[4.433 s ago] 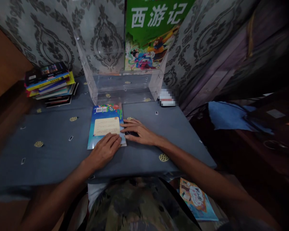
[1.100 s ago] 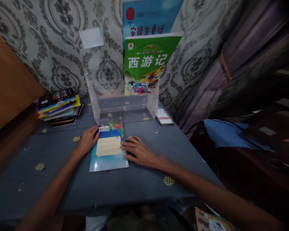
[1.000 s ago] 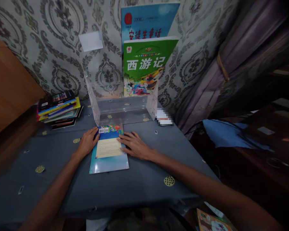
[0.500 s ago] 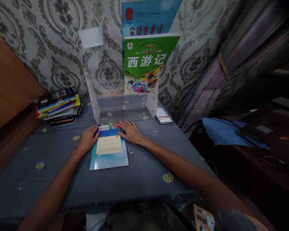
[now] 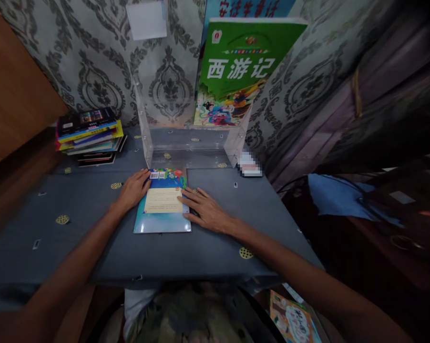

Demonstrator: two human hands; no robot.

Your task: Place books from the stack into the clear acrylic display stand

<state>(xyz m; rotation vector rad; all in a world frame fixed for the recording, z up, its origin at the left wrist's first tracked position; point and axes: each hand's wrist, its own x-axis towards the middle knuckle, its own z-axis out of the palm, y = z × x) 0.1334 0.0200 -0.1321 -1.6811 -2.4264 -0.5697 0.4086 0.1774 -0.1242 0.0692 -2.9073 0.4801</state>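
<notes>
A thin blue book (image 5: 162, 223) lies flat on the cloth-covered table, its cover with a cream text panel and barcodes facing up. My left hand (image 5: 133, 188) rests along its upper left edge, fingers stretched out. On its right edge lies my right hand (image 5: 206, 209), fingers spread, the tips over the cream panel and the edge. Just beyond the book stands a clear plastic book stand (image 5: 195, 138). A green book (image 5: 236, 71) with white Chinese characters leans upright in it, in front of a blue book (image 5: 250, 8).
A stack of books (image 5: 89, 136) sits at the back left of the table (image 5: 218, 259). A small pale object, blurred out (image 5: 250, 164), lies right of the stand. Below the table's front edge at right is an orange picture book (image 5: 290, 317). A tied curtain (image 5: 343, 109) hangs at right.
My right hand has slid down the book's right edge towards me. My left hand stays at the upper left edge. The camera view has tilted downwards.
</notes>
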